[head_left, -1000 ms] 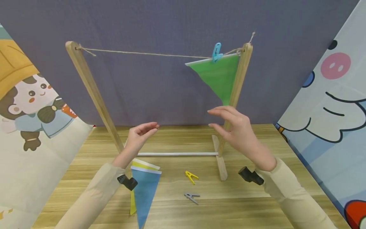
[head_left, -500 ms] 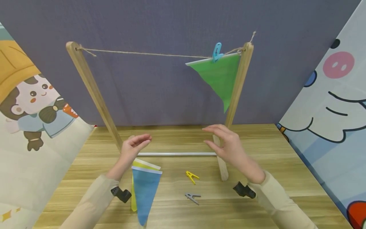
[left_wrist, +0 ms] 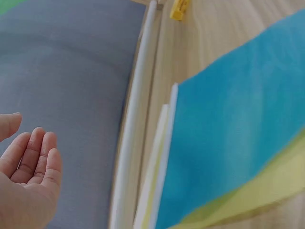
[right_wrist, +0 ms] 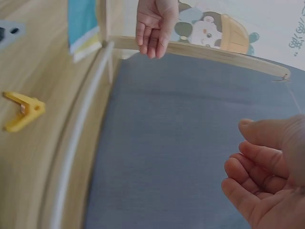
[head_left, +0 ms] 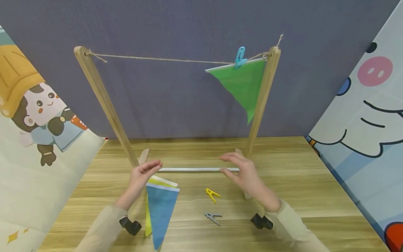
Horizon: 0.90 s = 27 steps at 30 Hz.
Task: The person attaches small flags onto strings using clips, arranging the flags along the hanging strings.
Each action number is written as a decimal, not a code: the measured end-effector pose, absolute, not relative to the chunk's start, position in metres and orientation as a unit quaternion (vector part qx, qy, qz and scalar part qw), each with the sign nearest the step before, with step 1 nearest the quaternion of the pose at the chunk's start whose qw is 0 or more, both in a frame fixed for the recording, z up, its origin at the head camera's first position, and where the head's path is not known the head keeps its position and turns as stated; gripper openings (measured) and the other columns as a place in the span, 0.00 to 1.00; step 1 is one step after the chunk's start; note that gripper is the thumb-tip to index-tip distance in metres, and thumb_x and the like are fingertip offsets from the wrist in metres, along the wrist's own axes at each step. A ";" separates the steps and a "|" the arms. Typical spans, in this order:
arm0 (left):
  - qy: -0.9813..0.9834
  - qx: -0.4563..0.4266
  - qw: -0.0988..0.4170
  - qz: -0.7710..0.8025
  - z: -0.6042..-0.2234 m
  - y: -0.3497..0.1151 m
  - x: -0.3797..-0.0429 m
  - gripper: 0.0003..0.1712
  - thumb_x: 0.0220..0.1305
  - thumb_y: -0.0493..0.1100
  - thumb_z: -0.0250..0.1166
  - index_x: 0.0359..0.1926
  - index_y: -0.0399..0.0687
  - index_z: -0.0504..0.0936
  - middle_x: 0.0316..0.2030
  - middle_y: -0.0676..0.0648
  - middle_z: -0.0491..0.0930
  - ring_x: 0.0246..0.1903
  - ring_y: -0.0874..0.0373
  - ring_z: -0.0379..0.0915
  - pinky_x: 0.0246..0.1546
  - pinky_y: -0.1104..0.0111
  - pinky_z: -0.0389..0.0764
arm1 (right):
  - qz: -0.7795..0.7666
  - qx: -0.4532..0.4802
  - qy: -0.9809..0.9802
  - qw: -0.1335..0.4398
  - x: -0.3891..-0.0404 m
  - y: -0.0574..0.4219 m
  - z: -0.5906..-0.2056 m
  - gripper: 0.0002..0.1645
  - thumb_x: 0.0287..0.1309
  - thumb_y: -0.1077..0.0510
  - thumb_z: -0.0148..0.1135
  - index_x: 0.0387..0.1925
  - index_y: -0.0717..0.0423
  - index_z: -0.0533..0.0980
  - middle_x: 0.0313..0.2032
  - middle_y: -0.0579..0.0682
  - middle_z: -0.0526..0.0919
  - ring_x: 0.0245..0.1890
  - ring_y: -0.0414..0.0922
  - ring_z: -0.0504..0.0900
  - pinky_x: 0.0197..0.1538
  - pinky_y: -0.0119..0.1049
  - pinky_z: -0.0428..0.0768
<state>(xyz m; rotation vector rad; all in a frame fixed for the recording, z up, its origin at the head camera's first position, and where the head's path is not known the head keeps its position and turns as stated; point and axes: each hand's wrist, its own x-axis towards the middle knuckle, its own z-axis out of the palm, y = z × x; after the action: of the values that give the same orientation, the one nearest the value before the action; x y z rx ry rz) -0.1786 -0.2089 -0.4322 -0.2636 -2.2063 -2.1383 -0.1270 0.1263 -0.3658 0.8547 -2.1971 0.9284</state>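
Note:
My left hand [head_left: 140, 177] hovers at the lower left of the wooden frame, fingers relaxed and holding nothing. Just below it a blue pennant [head_left: 162, 210] overlaps a yellow pennant [head_left: 148, 220] on the table. My right hand [head_left: 244, 175], loosely curved and bare, hangs in front of the frame's right post [head_left: 262, 98]. Between and below the hands lie a yellow clothespin [head_left: 212, 194] and a grey clothespin [head_left: 212, 217]. Higher up, a blue clothespin [head_left: 240, 57] holds a green pennant [head_left: 242, 84] on the twine [head_left: 157, 58].
The frame's left post [head_left: 104, 101] leans outward at its top, and a white rod [head_left: 189, 169] joins the two posts low down. A dark grey cloth backdrop [head_left: 176, 101] stands behind the wooden table [head_left: 299, 196]. Cartoon-printed panels flank both sides.
Both hands have come down toward the table, the right one also shifting left, away from the green pennant. The pennants and clothespins stay where they were.

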 end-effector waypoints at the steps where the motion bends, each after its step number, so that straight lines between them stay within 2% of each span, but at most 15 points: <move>1: -0.716 -0.084 0.029 -0.693 -0.435 -0.210 -0.178 0.21 0.60 0.33 0.64 0.51 0.21 0.73 0.38 0.58 0.84 0.39 0.68 0.79 0.44 0.76 0.77 | 0.350 0.318 -0.831 0.292 -0.126 0.125 -0.370 0.22 0.38 0.69 0.74 0.40 0.65 0.79 0.40 0.56 0.82 0.42 0.52 0.81 0.47 0.41 0.79; 5: -0.717 -0.067 0.025 -0.694 -0.445 -0.215 -0.174 0.21 0.59 0.32 0.64 0.51 0.20 0.73 0.37 0.58 0.84 0.39 0.68 0.79 0.43 0.77 0.77 | 0.347 0.304 -0.848 0.261 -0.123 0.122 -0.386 0.21 0.39 0.69 0.73 0.41 0.64 0.79 0.41 0.55 0.82 0.43 0.52 0.81 0.48 0.41 0.79; 10: -0.732 -0.025 0.018 -0.680 -0.454 -0.219 -0.170 0.21 0.59 0.33 0.65 0.50 0.21 0.74 0.37 0.56 0.84 0.38 0.68 0.79 0.42 0.77 0.77 | 0.347 0.297 -0.853 0.253 -0.121 0.119 -0.403 0.23 0.36 0.71 0.74 0.40 0.64 0.79 0.40 0.56 0.82 0.41 0.52 0.81 0.46 0.42 0.79; 19: -0.759 0.030 0.003 -0.651 -0.465 -0.224 -0.167 0.19 0.60 0.32 0.63 0.51 0.25 0.75 0.46 0.38 0.81 0.37 0.69 0.78 0.41 0.78 0.76 | 0.356 0.295 -0.858 0.223 -0.119 0.116 -0.429 0.21 0.40 0.71 0.72 0.41 0.65 0.79 0.39 0.55 0.82 0.40 0.50 0.81 0.44 0.41 0.80; 24: -0.773 0.039 0.012 -0.633 -0.470 -0.227 -0.166 0.18 0.59 0.31 0.64 0.50 0.24 0.76 0.47 0.34 0.79 0.36 0.72 0.76 0.39 0.80 0.76 | 0.355 0.296 -0.861 0.209 -0.117 0.113 -0.440 0.19 0.40 0.71 0.72 0.40 0.67 0.78 0.39 0.56 0.82 0.40 0.51 0.81 0.44 0.41 0.80; 27: -0.783 0.040 0.016 -0.621 -0.473 -0.229 -0.166 0.17 0.59 0.31 0.64 0.48 0.24 0.77 0.47 0.34 0.79 0.37 0.70 0.77 0.39 0.80 0.76 | 0.355 0.290 -0.867 0.194 -0.115 0.111 -0.446 0.20 0.40 0.70 0.72 0.40 0.66 0.79 0.38 0.56 0.82 0.38 0.50 0.82 0.43 0.39 0.81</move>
<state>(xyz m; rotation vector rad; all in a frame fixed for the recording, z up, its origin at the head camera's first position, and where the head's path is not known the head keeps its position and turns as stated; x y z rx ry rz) -0.1662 -0.2289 -0.4733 0.1259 -2.4343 -1.9292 -0.1155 0.1112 -0.4464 0.8141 -2.4320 0.9949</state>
